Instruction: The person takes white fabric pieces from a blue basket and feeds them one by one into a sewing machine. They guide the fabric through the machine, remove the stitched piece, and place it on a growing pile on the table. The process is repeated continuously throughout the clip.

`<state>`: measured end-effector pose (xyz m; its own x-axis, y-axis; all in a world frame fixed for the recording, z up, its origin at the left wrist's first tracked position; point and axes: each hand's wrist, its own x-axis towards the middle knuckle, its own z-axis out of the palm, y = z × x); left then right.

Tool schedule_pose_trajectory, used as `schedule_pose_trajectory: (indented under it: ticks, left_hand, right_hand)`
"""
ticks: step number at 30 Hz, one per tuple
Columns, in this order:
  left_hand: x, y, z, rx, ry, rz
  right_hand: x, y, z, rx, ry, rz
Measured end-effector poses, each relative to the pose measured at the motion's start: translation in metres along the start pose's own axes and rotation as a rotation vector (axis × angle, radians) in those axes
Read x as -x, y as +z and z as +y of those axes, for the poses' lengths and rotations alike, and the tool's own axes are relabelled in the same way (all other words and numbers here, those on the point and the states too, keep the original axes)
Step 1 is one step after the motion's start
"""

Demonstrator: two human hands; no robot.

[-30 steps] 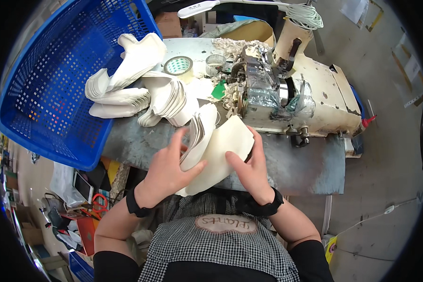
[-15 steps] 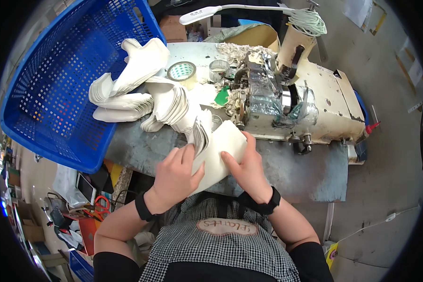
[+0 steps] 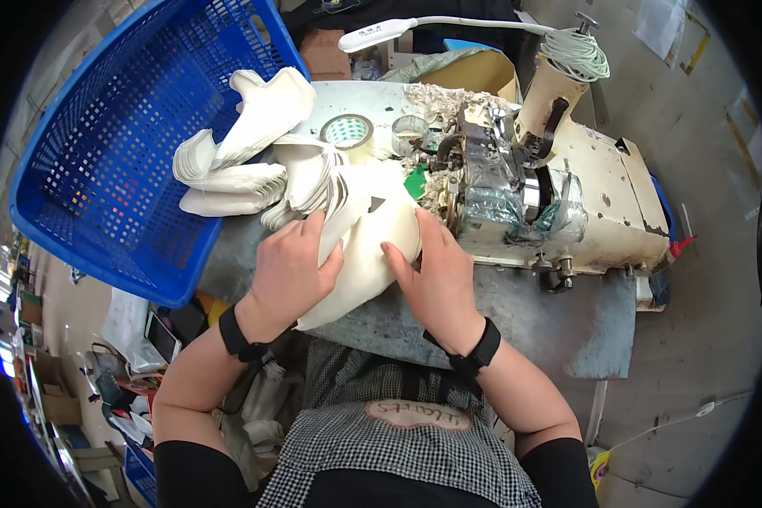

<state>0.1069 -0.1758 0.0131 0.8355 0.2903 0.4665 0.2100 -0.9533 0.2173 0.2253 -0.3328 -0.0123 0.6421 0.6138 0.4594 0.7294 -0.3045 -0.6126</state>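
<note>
A pale cream cut piece [image 3: 368,254] of flexible sheet material lies between my hands, over the front of the metal worktable. My left hand [image 3: 289,269] is closed on its left side, fingers curled by the edge of a fanned stack of similar pieces [image 3: 309,182]. On the piece's right side my right hand [image 3: 438,284] grips the edge, thumb on top and fingers partly hidden. Behind and to the left, more curved stacked pieces [image 3: 237,182] lean over the rim of a blue basket. Just right of my hands stands a worn cream bench machine [image 3: 605,199] with metal working parts.
The blue perforated basket [image 3: 102,245] rises at the left. A tape roll [image 3: 347,131] and a small clear round container [image 3: 409,131] sit behind the stacks. Fluffy scraps [image 3: 449,97] pile against the machine, and a white lamp [image 3: 377,35] hangs above. The metal worktable [image 3: 559,330] curves in front.
The cream piece has tilted and spread flatter over the table, its far end now against the stack. Both hands have shifted slightly with it; my left hand has moved left. The whole view has swung a little.
</note>
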Motion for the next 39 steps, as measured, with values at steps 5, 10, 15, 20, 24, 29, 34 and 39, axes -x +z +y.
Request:
schedule_pose_trajectory:
  ticks: [5, 10, 15, 20, 24, 29, 34, 39]
  left_hand:
    - [0.002, 0.011, 0.021, -0.050, -0.043, -0.077]
    - [0.019, 0.009, 0.031, -0.037, -0.001, -0.233]
    - [0.019, 0.021, 0.034, -0.011, -0.026, -0.245]
    - [0.020, 0.006, 0.010, 0.274, -0.061, -0.359]
    - [0.027, -0.001, -0.008, 0.582, -0.258, -0.622]
    - [0.048, 0.018, -0.019, 0.926, -0.285, -0.622]
    - [0.044, 0.024, -0.006, 1.275, -0.307, -0.418]
    - [-0.005, 0.036, 0.001, 1.328, -0.199, -0.250]
  right_hand:
    - [-0.005, 0.008, 0.018, -0.055, 0.085, -0.002]
    - [0.016, -0.008, 0.020, 0.133, 0.146, -0.069]
    - [0.023, -0.001, 0.024, -0.144, 0.107, -0.025]
    - [0.029, 0.010, 0.039, -0.718, 0.298, 0.029]
    - [0.030, 0.007, 0.038, -0.876, 0.311, 0.069]
    - [0.025, -0.014, 0.017, -0.617, 0.117, -0.009]
    - [0.008, -0.026, 0.005, -0.486, -0.257, 0.048]
    - [-0.044, -0.039, -0.019, -0.590, -0.030, 0.098]
